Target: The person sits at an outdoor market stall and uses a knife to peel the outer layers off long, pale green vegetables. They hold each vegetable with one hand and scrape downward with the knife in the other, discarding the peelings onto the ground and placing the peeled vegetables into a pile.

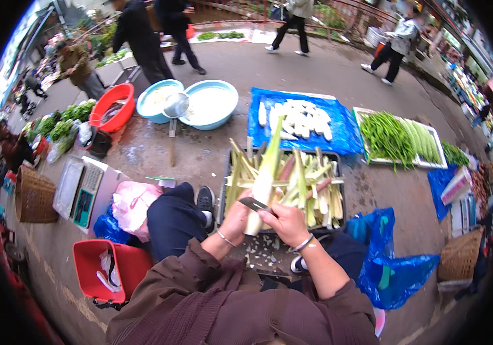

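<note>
My left hand point(235, 221) is closed around a thick pale shoot point(268, 178) with a green leafy top, which looks like a water bamboo shoot. It is tilted upward, away from me. My right hand point(288, 223) grips a small knife point(253, 203), its dark blade lying across the shoot's lower part. The knife's handle is hidden in my fingers. Just beyond my hands a dark crate point(341, 215) is heaped with cut green and whitish husks point(318, 190). Farther off, peeled white shoots point(301, 115) lie on a blue plastic sheet point(344, 123).
Two blue basins point(235, 109) stand ahead left, a metal ladle point(176, 106) over their rims, beside a red basin point(125, 95). At left are a scale point(82, 192) and a red bucket point(134, 261). Green peppers point(387, 135) and blue bags point(393, 276) lie right. People walk beyond.
</note>
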{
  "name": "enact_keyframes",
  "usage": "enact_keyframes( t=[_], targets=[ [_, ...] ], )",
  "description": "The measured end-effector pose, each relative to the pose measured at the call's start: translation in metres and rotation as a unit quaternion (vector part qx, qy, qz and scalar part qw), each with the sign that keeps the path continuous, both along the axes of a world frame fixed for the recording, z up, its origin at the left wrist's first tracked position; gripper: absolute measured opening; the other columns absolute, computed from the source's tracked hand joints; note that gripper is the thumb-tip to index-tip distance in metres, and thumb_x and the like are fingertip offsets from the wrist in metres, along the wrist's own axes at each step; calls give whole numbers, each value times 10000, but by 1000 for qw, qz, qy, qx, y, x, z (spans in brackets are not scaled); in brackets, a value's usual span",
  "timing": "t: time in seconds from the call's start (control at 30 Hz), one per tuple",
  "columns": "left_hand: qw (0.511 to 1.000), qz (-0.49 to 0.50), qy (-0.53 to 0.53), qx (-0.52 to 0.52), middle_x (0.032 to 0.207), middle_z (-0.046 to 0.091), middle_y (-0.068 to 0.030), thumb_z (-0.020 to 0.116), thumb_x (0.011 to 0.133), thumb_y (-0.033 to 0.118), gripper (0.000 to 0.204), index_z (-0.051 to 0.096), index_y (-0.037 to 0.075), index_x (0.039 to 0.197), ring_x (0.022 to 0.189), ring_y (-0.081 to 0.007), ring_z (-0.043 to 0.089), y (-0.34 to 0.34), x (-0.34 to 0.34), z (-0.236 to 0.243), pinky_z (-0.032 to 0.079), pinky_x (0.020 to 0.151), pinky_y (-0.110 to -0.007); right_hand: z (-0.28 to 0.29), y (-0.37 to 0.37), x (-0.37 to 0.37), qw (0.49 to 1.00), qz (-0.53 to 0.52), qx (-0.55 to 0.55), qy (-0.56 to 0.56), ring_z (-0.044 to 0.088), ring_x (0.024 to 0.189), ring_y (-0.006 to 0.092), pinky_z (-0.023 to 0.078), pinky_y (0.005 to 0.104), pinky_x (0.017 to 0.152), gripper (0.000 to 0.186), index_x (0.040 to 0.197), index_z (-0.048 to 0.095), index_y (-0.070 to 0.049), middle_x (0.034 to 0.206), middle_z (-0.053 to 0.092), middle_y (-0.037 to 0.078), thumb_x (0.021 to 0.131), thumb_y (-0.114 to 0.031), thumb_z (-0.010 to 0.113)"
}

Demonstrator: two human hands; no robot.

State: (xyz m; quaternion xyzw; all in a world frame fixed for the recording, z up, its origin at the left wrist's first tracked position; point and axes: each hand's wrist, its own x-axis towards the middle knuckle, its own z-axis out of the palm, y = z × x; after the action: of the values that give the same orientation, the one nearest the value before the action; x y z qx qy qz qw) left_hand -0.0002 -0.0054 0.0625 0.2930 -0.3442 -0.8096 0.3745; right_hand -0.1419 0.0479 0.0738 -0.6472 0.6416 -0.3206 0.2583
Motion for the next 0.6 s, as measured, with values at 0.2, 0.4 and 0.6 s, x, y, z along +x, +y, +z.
enact_keyframes(
  t=[0.2,0.4,0.6],
  targets=[
    [998,-16,-19,65,1002,572,-29,412,957,280,372,462,40,1236,854,-112,571,7,4,-16,481,735,-251,-15,6,-1,991,29,31,-124,590,562,272,446,339,528,360,798,638,-94,617,582,120,849,-442,563],
    [978,-95,58,179,905,586,-109,338,963,397,427,484,40,1148,670,-212,597,0,13,-25,501,520,-318,-31,4,-2,911,1,20,-412,527,564,59,406,218,508,311,779,591,-22,639,570,-7,889,-314,586],
    [978,-78,90,171,865,578,-102,337,952,445,462,454,63,1183,641,-223,604,1,15,-12,498,496,-291,-44,-5,-22,914,-213,3,-346,442,571,29,380,178,531,145,827,572,-35,732,550,-36,741,-40,689]
  ],
)
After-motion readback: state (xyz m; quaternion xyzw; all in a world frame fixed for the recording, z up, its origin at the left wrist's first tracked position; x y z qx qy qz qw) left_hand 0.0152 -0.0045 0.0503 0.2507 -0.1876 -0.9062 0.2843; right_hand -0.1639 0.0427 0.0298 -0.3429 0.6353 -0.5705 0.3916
